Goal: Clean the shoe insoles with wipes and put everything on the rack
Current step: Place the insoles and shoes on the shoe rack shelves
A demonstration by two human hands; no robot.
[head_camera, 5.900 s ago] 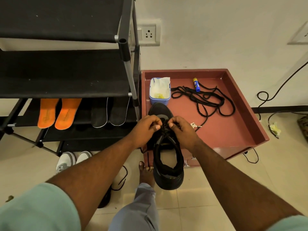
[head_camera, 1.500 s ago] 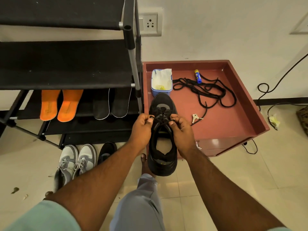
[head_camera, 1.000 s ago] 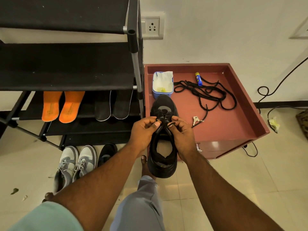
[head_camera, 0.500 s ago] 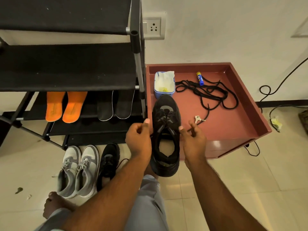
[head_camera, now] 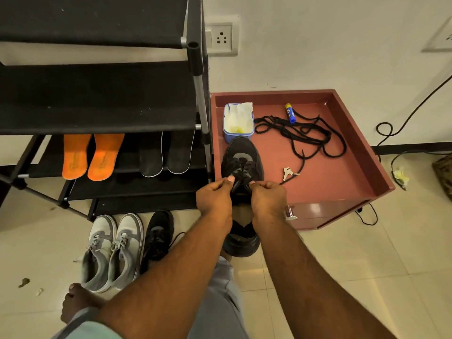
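Hands (head_camera: pixel 241 196) back together, left and right each pinching black shoe (head_camera: pixel 242 162) cord laces

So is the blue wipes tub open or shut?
Open: the blue wipes tub shows no lid, and white wipes stick out above its rim.

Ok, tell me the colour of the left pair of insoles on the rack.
Orange, seen in the head view, the only one.
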